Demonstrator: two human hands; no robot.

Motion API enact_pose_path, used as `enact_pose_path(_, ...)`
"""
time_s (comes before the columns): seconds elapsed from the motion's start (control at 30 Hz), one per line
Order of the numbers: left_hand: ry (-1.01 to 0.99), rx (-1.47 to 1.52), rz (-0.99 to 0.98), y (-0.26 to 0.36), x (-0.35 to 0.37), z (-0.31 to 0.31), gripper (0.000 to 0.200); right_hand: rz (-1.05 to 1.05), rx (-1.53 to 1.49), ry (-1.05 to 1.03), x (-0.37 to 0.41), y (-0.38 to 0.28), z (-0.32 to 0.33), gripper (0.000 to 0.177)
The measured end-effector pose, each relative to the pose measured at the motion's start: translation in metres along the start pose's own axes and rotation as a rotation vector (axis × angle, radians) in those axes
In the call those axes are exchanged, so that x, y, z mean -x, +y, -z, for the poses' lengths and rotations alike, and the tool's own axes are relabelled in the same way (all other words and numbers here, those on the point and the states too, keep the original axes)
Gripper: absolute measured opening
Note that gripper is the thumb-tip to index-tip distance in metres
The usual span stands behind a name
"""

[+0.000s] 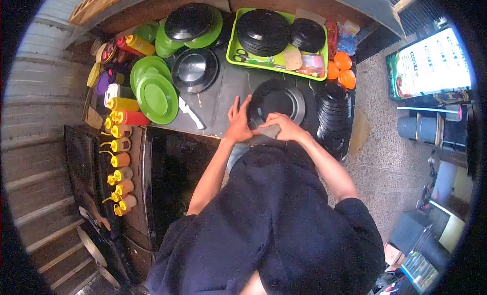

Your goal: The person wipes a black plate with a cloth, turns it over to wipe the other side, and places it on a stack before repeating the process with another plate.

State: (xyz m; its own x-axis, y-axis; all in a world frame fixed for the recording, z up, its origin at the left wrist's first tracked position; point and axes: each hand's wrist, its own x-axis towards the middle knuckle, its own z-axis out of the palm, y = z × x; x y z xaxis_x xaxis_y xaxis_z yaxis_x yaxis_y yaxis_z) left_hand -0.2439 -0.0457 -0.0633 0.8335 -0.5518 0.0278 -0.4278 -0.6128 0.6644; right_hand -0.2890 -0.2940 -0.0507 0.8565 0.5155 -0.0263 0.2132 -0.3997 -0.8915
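A black plate (276,103) lies on the dark table (223,99) in front of me. At its left edge is my left hand (239,121), fingers spread and pointing away from me, its thumb near my other hand. My right hand (284,126) is bent over the near edge of the plate, its fingers closed on a small greyish-brown piece (270,131) that looks like paper or cloth. The fingertips of both hands nearly meet. A knife (192,112) with a white handle rests to the left, beside green plates (157,99).
A green tray (274,68) with black plates stands behind. Black bowls (334,115) are stacked at the right, below orange bowls (346,78). Another black plate (195,70) lies back left. Sauce bottles (120,145) line the left side, and a lit menu board (431,66) stands far right.
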Motion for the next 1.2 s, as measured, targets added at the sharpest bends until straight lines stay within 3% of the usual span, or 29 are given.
enact_pose_path(0.07,-0.015,0.01,0.019,0.007,0.002,0.005,0.137,-0.104,-0.065,-0.083,0.002,0.004,0.013,0.054)
enact_pose_path(0.13,-0.054,-0.085,-0.02,0.014,0.0,0.01,0.134,-0.049,-0.037,0.167,-0.002,0.01,0.024,0.05)
enact_pose_path(0.27,-0.039,-0.113,-0.086,0.019,-0.003,0.003,0.124,-0.197,0.282,0.552,-0.027,0.015,0.028,0.063)
enact_pose_path(0.4,-0.04,-0.146,-0.042,0.019,0.0,-0.005,0.122,-0.255,0.425,0.522,-0.039,0.006,0.008,0.068)
enact_pose_path(0.53,-0.028,-0.202,-0.056,0.018,0.0,-0.007,0.122,-0.167,0.365,0.253,-0.018,-0.002,0.008,0.071)
enact_pose_path(0.7,-0.056,-0.224,-0.027,0.021,0.001,-0.005,0.121,-0.111,0.182,0.09,0.014,0.001,0.016,0.058)
enact_pose_path(0.8,-0.052,-0.208,-0.041,0.024,0.0,-0.002,0.12,-0.163,0.092,0.134,0.008,0.018,0.027,0.051)
enact_pose_path(0.83,-0.05,-0.207,-0.057,0.025,-0.001,-0.001,0.12,-0.172,0.141,0.328,0.0,0.011,0.024,0.045)
enact_pose_path(0.93,-0.054,-0.182,-0.087,0.026,-0.003,0.0,0.117,-0.228,0.231,0.708,-0.035,-0.011,0.013,0.058)
enact_pose_path(1.03,-0.097,-0.288,-0.048,0.023,-0.002,-0.005,0.112,-0.066,0.454,0.545,-0.051,-0.004,0.006,0.06)
enact_pose_path(1.2,-0.063,-0.33,0.004,0.031,0.003,-0.001,0.108,-0.043,0.664,0.494,-0.045,0.013,0.019,0.051)
